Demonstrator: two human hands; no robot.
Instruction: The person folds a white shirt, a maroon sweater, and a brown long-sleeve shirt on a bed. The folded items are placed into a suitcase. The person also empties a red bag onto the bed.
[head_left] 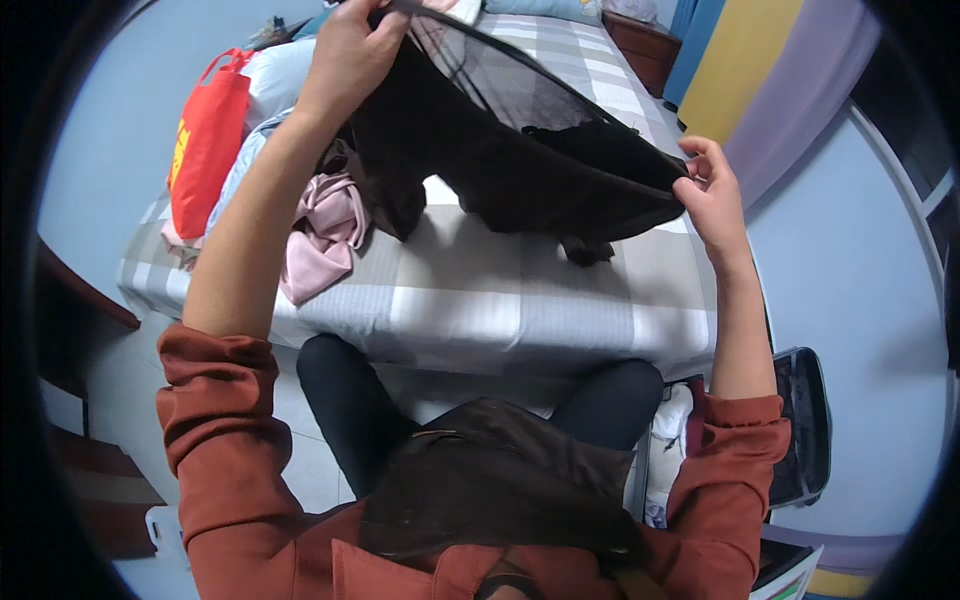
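Note:
A black garment [450, 150] with a sheer mesh part is stretched out above the bed; its exact kind cannot be made out. At the upper left, my left hand [350, 55] is closed on one end of its edge. Lower and to the right, my right hand [712, 195] pinches the other end between thumb and fingers. The cloth sags between both hands, and a small dark piece dangles beneath it. Across my lap lies a dark brown cloth [490, 480]. Crumpled pink fabric [328, 225] rests on the bed below my left forearm.
In front of me is a bed [460, 315] with a checked grey and white sheet. A red bag [210, 150] and piled clothes occupy its left side. An open suitcase [803, 430] stands beside my right arm. Curtains [740, 70] and a wooden bedside cabinet [640, 48] are at the far right.

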